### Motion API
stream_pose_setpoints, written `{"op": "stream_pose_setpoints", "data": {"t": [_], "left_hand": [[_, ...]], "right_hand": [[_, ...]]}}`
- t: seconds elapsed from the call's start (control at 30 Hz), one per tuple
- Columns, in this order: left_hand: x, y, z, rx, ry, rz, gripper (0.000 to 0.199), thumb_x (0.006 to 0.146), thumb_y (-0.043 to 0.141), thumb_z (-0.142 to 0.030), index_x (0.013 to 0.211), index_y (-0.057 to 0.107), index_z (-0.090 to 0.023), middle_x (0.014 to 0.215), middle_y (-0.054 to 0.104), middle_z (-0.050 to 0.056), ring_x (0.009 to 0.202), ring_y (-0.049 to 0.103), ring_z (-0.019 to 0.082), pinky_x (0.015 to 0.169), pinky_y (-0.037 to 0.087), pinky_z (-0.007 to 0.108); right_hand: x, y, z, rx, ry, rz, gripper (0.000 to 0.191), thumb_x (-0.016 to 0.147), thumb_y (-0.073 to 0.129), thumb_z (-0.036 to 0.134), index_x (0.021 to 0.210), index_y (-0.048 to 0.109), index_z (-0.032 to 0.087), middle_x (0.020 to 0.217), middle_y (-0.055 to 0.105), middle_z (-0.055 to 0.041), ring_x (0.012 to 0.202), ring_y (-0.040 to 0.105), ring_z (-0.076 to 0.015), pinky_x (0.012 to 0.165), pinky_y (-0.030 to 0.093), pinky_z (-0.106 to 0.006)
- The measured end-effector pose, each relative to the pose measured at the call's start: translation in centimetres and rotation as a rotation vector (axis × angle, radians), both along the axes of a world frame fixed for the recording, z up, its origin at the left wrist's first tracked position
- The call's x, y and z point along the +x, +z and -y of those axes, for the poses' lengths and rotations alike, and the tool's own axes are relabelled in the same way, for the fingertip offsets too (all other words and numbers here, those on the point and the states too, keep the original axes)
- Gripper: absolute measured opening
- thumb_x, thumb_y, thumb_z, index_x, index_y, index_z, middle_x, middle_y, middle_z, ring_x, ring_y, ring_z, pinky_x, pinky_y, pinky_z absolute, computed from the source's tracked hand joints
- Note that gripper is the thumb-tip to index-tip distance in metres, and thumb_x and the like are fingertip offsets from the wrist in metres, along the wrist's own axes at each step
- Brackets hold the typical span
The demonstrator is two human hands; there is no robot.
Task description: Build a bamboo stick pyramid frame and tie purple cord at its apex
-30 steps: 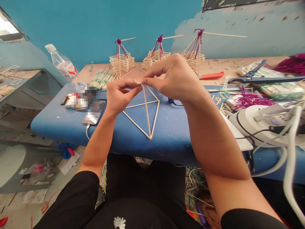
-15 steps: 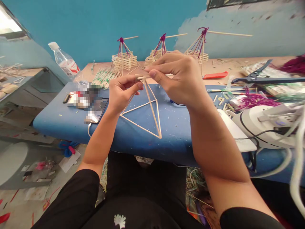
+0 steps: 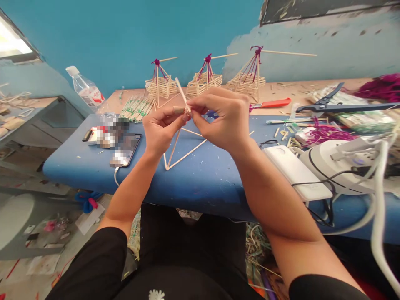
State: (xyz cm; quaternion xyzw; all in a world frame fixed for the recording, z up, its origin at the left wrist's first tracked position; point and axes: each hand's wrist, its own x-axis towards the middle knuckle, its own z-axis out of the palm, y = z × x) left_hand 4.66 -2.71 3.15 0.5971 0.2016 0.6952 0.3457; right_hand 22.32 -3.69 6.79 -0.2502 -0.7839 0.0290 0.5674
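A frame of thin wooden sticks stands over the blue-covered table, its corners low and its sticks meeting at the top between my hands. My left hand pinches that joint between thumb and fingers; a tan band wraps one finger. From the other side my right hand closes thumb and forefinger on the same joint. Just above the fingertips, a pale stick end juts up and leans left. The joint itself is mostly covered by my fingers.
Behind stand several finished stick models topped with purple yarn. On the right lie orange-handled scissors, large dark cutters, purple yarn, a white power bank and cables. A phone and a plastic bottle are left.
The stick frame has been turned, so a near corner now shows further left and a stick end points upward. My right hand has come lower and rotated at the joint.
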Motion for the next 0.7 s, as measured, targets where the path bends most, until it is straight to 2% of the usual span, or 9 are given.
{"op": "stream_pose_setpoints", "data": {"t": [0.13, 0.3, 0.43, 0.7], "left_hand": [[0.0, -0.5, 0.0, 0.042, 0.076, -0.043, 0.019, 0.086, 0.095, -0.042, 0.096, 0.089, -0.027, 0.086, 0.085, 0.001, 0.075, 0.083, 0.013, 0.067, 0.069, 0.019], [0.3, -1.2, -0.3, 0.136, 0.217, -0.092, 0.028, 0.092, 0.089, -0.048, 0.112, 0.087, -0.029, 0.092, 0.085, 0.000, 0.075, 0.081, 0.011, 0.068, 0.068, 0.020], [0.3, -1.1, -0.1, 0.187, 0.322, -0.155, 0.018, 0.096, 0.085, -0.043, 0.106, 0.089, -0.028, 0.098, 0.084, 0.002, 0.073, 0.078, 0.010, 0.068, 0.067, 0.020], [0.1, -0.5, 0.5, 0.306, 0.417, -0.216, 0.007, 0.098, 0.083, -0.031, 0.101, 0.089, -0.029, 0.088, 0.082, 0.001, 0.077, 0.075, 0.010, 0.070, 0.062, 0.022]], "right_hand": [[0.2, 0.1, 0.0, -0.054, -0.013, 0.027, 0.024, 0.093, 0.067, 0.011, 0.095, 0.082, 0.030, 0.091, 0.079, -0.0014, 0.080, 0.071, -0.0182, 0.079, 0.061, -0.039], [0.0, -0.3, -0.1, -0.111, -0.026, 0.002, 0.022, 0.093, 0.069, 0.016, 0.098, 0.083, 0.032, 0.095, 0.082, -0.0016, 0.084, 0.072, -0.0204, 0.082, 0.063, -0.041], [-0.4, -0.7, -0.3, -0.113, -0.018, -0.065, 0.019, 0.092, 0.070, 0.017, 0.098, 0.083, 0.030, 0.090, 0.082, -0.0015, 0.081, 0.073, -0.0196, 0.079, 0.064, -0.039], [-0.8, -0.9, -0.5, -0.111, 0.042, -0.101, 0.020, 0.093, 0.070, 0.015, 0.091, 0.084, 0.030, 0.091, 0.083, -0.0029, 0.081, 0.072, -0.0200, 0.078, 0.063, -0.040]]}}
